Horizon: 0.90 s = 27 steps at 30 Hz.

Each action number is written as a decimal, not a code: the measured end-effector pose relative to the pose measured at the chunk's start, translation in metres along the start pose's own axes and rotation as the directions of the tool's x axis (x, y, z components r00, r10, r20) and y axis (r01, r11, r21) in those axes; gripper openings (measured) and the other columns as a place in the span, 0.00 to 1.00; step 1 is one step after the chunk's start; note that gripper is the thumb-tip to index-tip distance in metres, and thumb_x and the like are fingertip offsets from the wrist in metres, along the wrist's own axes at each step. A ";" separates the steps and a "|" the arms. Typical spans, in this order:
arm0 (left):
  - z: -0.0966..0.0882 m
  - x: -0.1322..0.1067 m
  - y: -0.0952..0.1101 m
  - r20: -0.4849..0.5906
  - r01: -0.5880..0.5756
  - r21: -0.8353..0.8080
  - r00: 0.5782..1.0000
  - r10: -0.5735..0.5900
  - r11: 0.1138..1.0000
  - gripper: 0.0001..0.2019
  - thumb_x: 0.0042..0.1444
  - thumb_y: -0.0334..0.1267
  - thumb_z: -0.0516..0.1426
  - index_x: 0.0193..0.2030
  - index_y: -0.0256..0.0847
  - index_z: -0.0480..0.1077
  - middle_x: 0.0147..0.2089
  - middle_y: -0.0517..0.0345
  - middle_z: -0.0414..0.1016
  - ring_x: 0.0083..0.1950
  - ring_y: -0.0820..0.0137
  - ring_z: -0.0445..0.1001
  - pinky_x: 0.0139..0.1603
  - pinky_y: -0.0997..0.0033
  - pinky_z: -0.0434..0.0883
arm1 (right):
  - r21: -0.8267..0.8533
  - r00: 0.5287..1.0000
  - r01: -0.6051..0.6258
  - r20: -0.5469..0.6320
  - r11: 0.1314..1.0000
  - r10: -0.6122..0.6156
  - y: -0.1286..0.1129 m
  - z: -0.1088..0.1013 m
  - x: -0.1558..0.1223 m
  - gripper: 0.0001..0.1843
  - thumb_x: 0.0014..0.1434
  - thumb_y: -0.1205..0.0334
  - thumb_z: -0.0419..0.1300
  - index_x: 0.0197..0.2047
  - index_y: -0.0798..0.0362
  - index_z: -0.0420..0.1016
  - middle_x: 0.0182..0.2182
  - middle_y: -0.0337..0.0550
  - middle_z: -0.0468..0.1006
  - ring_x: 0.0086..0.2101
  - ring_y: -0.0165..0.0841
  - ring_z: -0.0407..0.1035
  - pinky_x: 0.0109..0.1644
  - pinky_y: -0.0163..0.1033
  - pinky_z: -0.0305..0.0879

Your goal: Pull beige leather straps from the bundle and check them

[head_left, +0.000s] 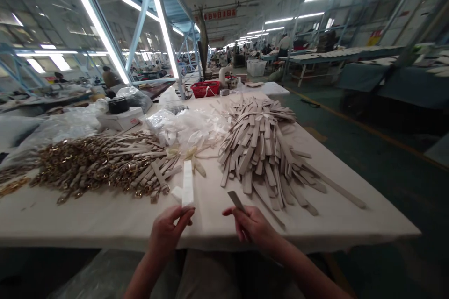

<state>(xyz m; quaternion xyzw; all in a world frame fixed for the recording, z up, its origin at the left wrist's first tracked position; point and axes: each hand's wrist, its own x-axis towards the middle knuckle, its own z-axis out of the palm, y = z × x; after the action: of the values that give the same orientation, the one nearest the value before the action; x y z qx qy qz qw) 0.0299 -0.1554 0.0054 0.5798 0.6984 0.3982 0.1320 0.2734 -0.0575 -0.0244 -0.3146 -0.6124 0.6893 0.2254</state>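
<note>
My left hand [171,230] is closed in a pinch at the near end of a flat white strip [188,182], which points away from me over the table. To the right, my right hand [253,227] grips a short grey-brown strap [236,200] between thumb and fingers, its free end angled up and left. A large heap of similar flat straps [254,145] lies just beyond that hand. Off to the left is a pile of straps with gold-coloured buckles [105,163]. A small white scrap [177,193] rests beside the white strip.
Both piles lie on a cloth-covered table [351,224]. Clear plastic bags [192,126] and a white box [122,119] stand behind them. A red basket [205,89] is at the far end. Blue posts with bright tube lights rise at the left.
</note>
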 end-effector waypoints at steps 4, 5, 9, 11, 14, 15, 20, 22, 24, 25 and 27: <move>0.014 -0.013 0.013 0.136 0.003 -0.045 0.991 0.003 0.999 0.09 0.56 0.44 0.61 0.27 0.47 0.79 0.24 0.58 0.77 0.29 0.64 0.74 0.33 0.70 0.67 | 0.070 0.979 -0.035 0.202 0.997 0.020 -0.019 0.035 0.028 0.27 0.56 0.38 0.61 0.35 0.57 0.77 0.12 0.29 0.64 0.12 0.23 0.54 0.16 0.30 0.48; 0.016 -0.015 0.014 0.153 0.007 -0.047 0.988 0.000 0.999 0.10 0.56 0.44 0.61 0.26 0.46 0.78 0.23 0.58 0.77 0.29 0.64 0.74 0.33 0.70 0.66 | 0.076 0.979 -0.014 0.204 0.997 -0.002 -0.024 0.040 0.034 0.24 0.55 0.40 0.63 0.31 0.57 0.76 0.11 0.29 0.63 0.12 0.23 0.53 0.16 0.30 0.46; 0.018 -0.022 0.014 0.190 0.098 -0.142 0.979 -0.070 0.985 0.09 0.56 0.44 0.60 0.32 0.45 0.80 0.26 0.57 0.78 0.29 0.66 0.74 0.33 0.71 0.67 | 0.076 0.990 0.066 0.118 0.995 -0.074 -0.048 0.047 0.052 0.16 0.51 0.50 0.64 0.27 0.56 0.75 0.09 0.28 0.61 0.12 0.22 0.51 0.15 0.31 0.45; 0.018 -0.025 0.011 0.202 0.156 -0.217 0.973 -0.112 0.964 0.10 0.57 0.45 0.60 0.35 0.44 0.80 0.26 0.58 0.78 0.28 0.67 0.74 0.33 0.72 0.68 | 0.062 0.993 0.094 0.070 0.994 -0.098 -0.061 0.041 0.062 0.15 0.50 0.51 0.64 0.27 0.55 0.74 0.09 0.27 0.61 0.12 0.22 0.51 0.15 0.31 0.46; 0.016 -0.025 0.009 0.213 0.230 -0.322 0.963 -0.166 0.919 0.11 0.56 0.46 0.60 0.34 0.42 0.80 0.24 0.59 0.76 0.28 0.68 0.73 0.34 0.72 0.68 | 0.028 0.988 0.150 -0.023 0.988 -0.150 -0.083 0.023 0.080 0.15 0.49 0.51 0.65 0.28 0.55 0.73 0.11 0.27 0.61 0.13 0.22 0.51 0.16 0.30 0.49; 0.015 -0.024 0.009 0.218 0.259 -0.359 0.957 -0.189 0.897 0.11 0.55 0.47 0.60 0.34 0.42 0.80 0.24 0.59 0.76 0.28 0.68 0.73 0.34 0.72 0.68 | 0.011 0.985 0.167 -0.052 0.986 -0.167 -0.091 0.016 0.088 0.15 0.49 0.51 0.66 0.29 0.56 0.73 0.11 0.26 0.61 0.13 0.22 0.52 0.16 0.29 0.50; 0.012 -0.021 0.006 0.275 0.415 -0.519 0.909 -0.314 0.747 0.14 0.47 0.49 0.64 0.33 0.39 0.79 0.21 0.60 0.73 0.25 0.70 0.69 0.31 0.72 0.67 | -0.086 0.959 0.209 -0.176 0.974 -0.222 -0.127 -0.012 0.126 0.12 0.54 0.57 0.66 0.31 0.57 0.74 0.13 0.27 0.61 0.14 0.21 0.53 0.16 0.28 0.50; 0.011 -0.022 0.004 0.310 0.470 -0.557 0.883 -0.353 0.685 0.16 0.47 0.49 0.65 0.35 0.39 0.79 0.22 0.60 0.73 0.25 0.71 0.68 0.30 0.72 0.66 | -0.121 0.952 0.201 -0.210 0.972 -0.222 -0.136 -0.017 0.139 0.10 0.55 0.60 0.66 0.31 0.57 0.73 0.14 0.27 0.61 0.14 0.20 0.53 0.17 0.27 0.49; 0.009 -0.023 0.002 0.351 0.503 -0.564 0.864 -0.362 0.655 0.17 0.47 0.50 0.64 0.37 0.38 0.79 0.23 0.59 0.73 0.24 0.72 0.68 0.29 0.72 0.65 | -0.151 0.948 0.185 -0.231 0.971 -0.216 -0.140 -0.020 0.151 0.08 0.55 0.62 0.65 0.30 0.58 0.73 0.14 0.27 0.61 0.15 0.20 0.53 0.17 0.27 0.49; 0.008 -0.023 0.001 0.376 0.514 -0.557 0.856 -0.354 0.652 0.18 0.47 0.51 0.64 0.38 0.38 0.79 0.23 0.59 0.74 0.25 0.72 0.68 0.29 0.72 0.65 | -0.165 0.947 0.178 -0.239 0.970 -0.214 -0.141 -0.020 0.156 0.08 0.56 0.63 0.65 0.30 0.58 0.73 0.14 0.27 0.61 0.15 0.21 0.53 0.17 0.27 0.49; 0.007 -0.025 -0.002 0.422 0.527 -0.535 0.844 -0.332 0.660 0.19 0.47 0.51 0.64 0.39 0.38 0.79 0.24 0.59 0.74 0.25 0.71 0.68 0.30 0.72 0.65 | -0.191 0.943 0.169 -0.253 0.967 -0.215 -0.142 -0.021 0.166 0.06 0.57 0.64 0.64 0.31 0.59 0.73 0.14 0.28 0.61 0.16 0.21 0.54 0.18 0.27 0.50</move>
<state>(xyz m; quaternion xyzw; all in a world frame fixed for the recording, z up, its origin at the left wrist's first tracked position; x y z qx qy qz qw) 0.0406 -0.1756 -0.0075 0.3681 0.6139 0.4770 0.5100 0.1611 0.0938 0.0888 -0.3624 -0.6590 0.5607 0.3464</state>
